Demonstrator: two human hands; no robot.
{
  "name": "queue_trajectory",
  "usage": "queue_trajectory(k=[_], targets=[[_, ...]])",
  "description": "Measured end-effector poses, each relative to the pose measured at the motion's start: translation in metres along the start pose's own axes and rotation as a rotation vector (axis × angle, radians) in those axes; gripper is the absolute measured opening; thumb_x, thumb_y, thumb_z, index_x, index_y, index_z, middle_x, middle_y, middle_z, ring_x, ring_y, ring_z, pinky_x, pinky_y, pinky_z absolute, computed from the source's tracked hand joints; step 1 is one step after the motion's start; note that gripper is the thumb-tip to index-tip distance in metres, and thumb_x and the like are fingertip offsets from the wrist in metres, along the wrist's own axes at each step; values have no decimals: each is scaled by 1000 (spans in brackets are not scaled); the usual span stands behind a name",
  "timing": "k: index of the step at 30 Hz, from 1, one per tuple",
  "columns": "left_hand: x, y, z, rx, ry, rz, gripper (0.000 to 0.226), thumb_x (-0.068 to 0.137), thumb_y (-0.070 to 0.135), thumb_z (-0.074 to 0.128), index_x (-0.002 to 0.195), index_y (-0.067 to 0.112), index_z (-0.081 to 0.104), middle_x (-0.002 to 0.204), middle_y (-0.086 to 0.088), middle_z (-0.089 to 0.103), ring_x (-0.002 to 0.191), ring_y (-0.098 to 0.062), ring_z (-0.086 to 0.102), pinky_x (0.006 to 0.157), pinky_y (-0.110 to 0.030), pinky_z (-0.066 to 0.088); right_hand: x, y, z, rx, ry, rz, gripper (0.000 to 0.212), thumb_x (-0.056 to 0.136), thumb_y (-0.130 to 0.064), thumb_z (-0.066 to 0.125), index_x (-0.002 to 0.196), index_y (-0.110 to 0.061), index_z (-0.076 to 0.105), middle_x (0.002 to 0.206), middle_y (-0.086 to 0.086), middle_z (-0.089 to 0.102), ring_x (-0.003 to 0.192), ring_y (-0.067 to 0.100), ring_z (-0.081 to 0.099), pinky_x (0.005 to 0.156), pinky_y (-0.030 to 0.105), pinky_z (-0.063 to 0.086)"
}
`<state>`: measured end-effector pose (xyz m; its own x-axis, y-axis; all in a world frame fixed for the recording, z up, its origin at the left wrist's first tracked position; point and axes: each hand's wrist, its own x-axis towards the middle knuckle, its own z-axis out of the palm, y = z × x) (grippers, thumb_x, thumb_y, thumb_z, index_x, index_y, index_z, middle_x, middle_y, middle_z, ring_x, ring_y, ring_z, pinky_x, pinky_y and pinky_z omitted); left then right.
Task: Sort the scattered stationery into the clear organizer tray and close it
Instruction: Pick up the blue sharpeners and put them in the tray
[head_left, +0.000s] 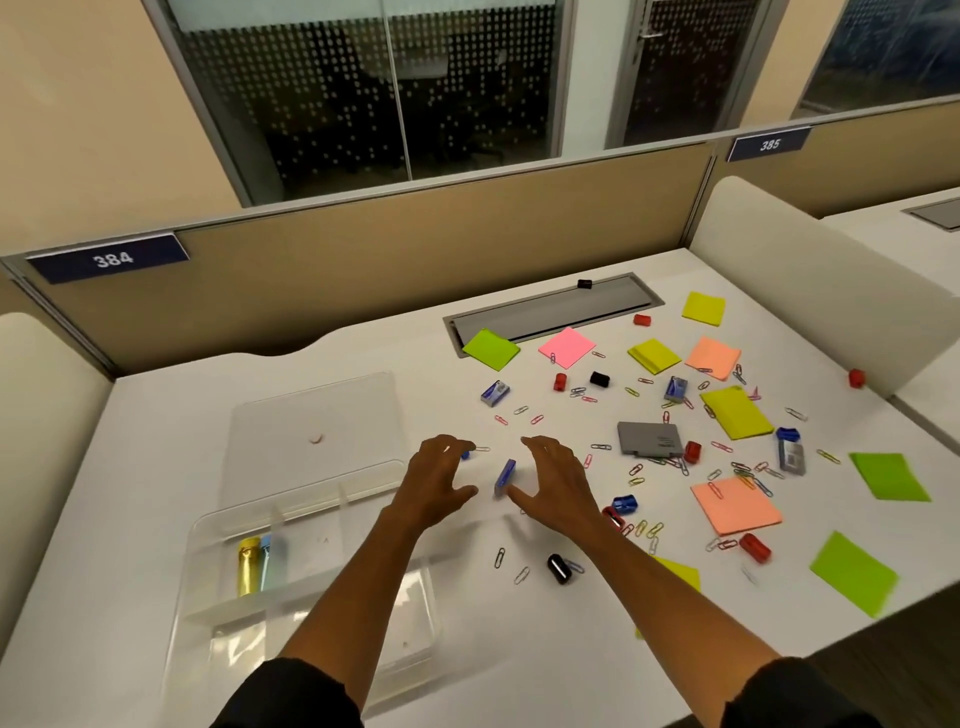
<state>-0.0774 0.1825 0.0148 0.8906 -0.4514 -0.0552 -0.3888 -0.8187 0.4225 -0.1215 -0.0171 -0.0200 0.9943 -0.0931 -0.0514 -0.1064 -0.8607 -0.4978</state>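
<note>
A: Clear plastic organizer tray (311, 613), where does it sit?

B: Low and left of centre in the frame, on the white desk (156, 457), partly under my left forearm. Its clear lid (311, 431) lies open behind it, toward the middle left. In the tray's left compartment lie a yellow tube (248, 566) and a pale blue tube (270, 561), side by side.

A: And your hands?

B: Both hover at mid-frame, fingers spread, gripping nothing. My left hand (436, 483) and my right hand (558, 486) flank a small blue staple box (505, 476), which stands tilted on the desk between them; I cannot tell if either thumb touches it.

A: What lies near you?

B: At lower centre, a black binder clip (559, 568) and a few loose paper clips (511, 564). To the lower right, a lime green sticky pad (854, 574), a red binder clip (755, 547) and a salmon sticky pad (735, 504).

A: Farther off?

B: At centre right, a grey flat box (650, 439) among scattered paper clips. Beyond it, a second blue staple box (494, 392), a pink sticky pad (567, 347) and a yellow sticky pad (704, 307) toward the upper right.
</note>
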Motion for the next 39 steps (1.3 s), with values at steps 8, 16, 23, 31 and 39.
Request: queue_trajectory(k=[8, 16, 23, 31, 39], targets=[[27, 30, 30, 91, -170, -52, 76, 81, 12, 71, 145, 27, 33, 143, -4, 39, 131, -21, 38, 107, -31, 39, 14, 44, -22, 27, -47, -35, 78, 84, -52, 62, 147, -23, 27, 155, 0, 27, 143, 19, 25, 118, 37, 23], [55, 50, 58, 111, -241, -127, 76, 84, 1, 65, 146, 26, 29, 137, -8, 41, 126, -24, 44, 102, -32, 43, 28, 89, -42, 68, -35, -88, 74, 84, -45, 64, 145, -22, 31, 152, 1, 31, 139, 20, 30, 115, 38, 27], [63, 53, 66, 50, -220, -184, 49, 87, 3, 63, 131, 18, 48, 127, -9, 51, 113, -22, 52, 96, -26, 43, 46, 102, -40, 69, -68, -128, 73, 84, -45, 65, 145, -24, 30, 151, 0, 32, 138, 19, 31, 114, 36, 27], [66, 50, 50, -151, -91, -311, 49, 82, 10, 71, 128, 16, 52, 127, -9, 57, 114, -22, 55, 98, -26, 43, 84, 78, -34, 86, -117, -197, 69, 88, -40, 62, 146, -21, 29, 153, 2, 29, 140, 20, 29, 116, 36, 26], [64, 30, 33, -330, 82, -467, 59, 71, 6, 81, 123, 18, 55, 113, -10, 60, 91, -17, 56, 79, -23, 51, 132, 41, -24, 86, -107, -208, 59, 93, -31, 57, 145, -18, 33, 150, 5, 33, 134, 23, 36, 109, 33, 34]])
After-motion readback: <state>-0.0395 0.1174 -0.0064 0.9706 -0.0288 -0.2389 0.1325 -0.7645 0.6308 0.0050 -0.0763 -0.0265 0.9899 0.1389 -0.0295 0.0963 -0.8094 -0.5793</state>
